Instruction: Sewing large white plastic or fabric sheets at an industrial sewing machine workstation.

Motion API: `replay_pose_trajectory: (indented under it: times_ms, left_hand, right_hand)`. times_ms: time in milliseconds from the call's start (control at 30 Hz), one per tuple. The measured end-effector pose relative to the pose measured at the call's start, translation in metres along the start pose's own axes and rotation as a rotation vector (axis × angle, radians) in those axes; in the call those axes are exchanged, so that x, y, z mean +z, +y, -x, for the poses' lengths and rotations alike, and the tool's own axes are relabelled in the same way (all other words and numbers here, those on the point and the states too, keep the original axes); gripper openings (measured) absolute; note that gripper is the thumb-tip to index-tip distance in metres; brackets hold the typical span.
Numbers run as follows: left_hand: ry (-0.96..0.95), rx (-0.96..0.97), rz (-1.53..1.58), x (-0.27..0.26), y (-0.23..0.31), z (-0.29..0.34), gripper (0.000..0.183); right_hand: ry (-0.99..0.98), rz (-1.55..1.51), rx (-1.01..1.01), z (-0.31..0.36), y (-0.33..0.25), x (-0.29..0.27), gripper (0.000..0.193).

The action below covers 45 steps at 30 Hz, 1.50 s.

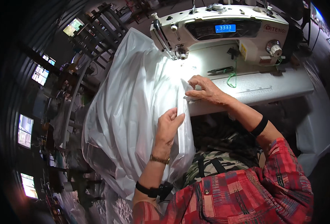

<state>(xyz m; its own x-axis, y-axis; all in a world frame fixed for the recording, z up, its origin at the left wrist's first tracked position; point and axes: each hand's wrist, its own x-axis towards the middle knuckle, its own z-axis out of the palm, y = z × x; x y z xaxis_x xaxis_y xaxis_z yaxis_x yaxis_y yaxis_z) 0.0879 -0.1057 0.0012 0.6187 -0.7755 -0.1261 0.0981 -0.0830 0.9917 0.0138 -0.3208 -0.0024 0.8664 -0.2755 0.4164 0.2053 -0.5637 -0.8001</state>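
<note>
A large sheet of thin white fabric [131,97] hangs in folds over the left of the sewing table and down toward my lap. My left hand [168,128] pinches its folded right edge, thumb and fingers closed on the cloth. Farther up the same edge, close to the needle area, my right hand [206,89] has its thumb and index finger curled at the fabric's border. The white sewing machine [221,26] stands just beyond, its needle head [180,52] brightly lit over the cloth; glare hides the presser foot.
Dark thread snips [221,70] and a loop of green cord [231,80] lie on the machine bed to the right of my right hand. A ruler scale [256,90] runs along the bed's front edge. Wooden racks [101,33] stand at the far left.
</note>
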Motion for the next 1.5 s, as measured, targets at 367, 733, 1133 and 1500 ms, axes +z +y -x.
replay_pose_trajectory:
  times_ms: [367, 733, 1133, 1500]
  left_hand:
    - [0.180, 0.216, -0.217, 0.019, 0.026, -0.038, 0.008]
    - [0.174, 0.203, -0.291, 0.016, 0.020, -0.031, 0.017]
    - [0.277, 0.371, -0.513, 0.017, 0.014, -0.026, 0.018]
    - [0.197, 0.300, -0.281, 0.021, 0.019, -0.024, 0.025]
  right_hand:
    - [0.194, -0.278, 0.054, 0.023, -0.015, 0.012, 0.015]
    - [0.207, 0.021, -0.203, 0.025, -0.034, 0.034, 0.023]
    - [0.261, 0.394, -0.201, 0.038, -0.033, 0.041, 0.032]
    - [0.247, 0.094, -0.268, 0.031, -0.035, 0.038, 0.022]
